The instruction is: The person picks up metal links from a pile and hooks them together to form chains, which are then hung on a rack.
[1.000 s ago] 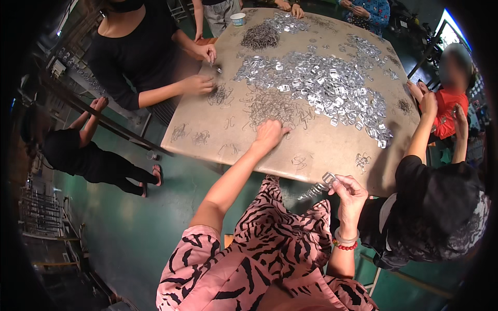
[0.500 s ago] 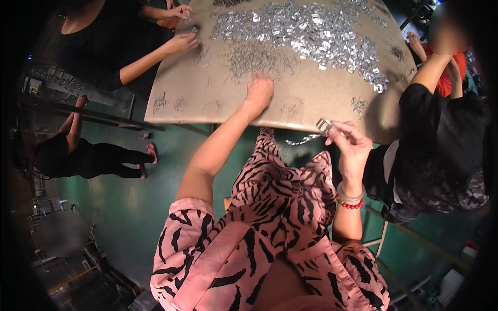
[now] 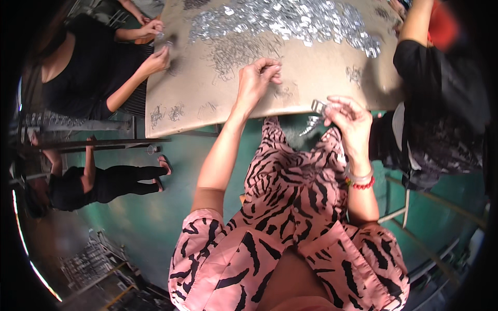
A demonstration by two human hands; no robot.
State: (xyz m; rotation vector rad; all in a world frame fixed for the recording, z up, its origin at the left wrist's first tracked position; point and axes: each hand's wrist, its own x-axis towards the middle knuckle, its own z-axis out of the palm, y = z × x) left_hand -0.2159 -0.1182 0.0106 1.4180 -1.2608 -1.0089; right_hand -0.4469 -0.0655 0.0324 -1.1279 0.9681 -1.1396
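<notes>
Left hand [image 3: 252, 84] shifted rightward — buckle chain [image 3: 313, 122] dangling below right grip [image 3: 351, 117].

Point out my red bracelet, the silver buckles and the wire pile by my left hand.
Red bracelet [image 3: 364, 185]: head view, front beads.
Silver buckles [image 3: 291, 23]: head view, pile's middle.
Wire pile [image 3: 236, 52]: head view, middle.

On the tan-covered table [image 3: 316, 72], a bare strip ran between the bare left hand [image 3: 254, 79] and the small grey wire cluster [image 3: 354, 74] to its right, wide enough for a hand. Beyond it, the broad heap of shiny silver metal buckles [image 3: 290, 23] blocked the way; the tangled thin grey wire pile [image 3: 231, 52] lay just past the left hand. The dangling silver buckle chain [image 3: 313, 122], pinched in the bare right hand [image 3: 351, 120], obstructed the near edge, and a black-clad co-worker [image 3: 441, 103] closed off the right.
</notes>
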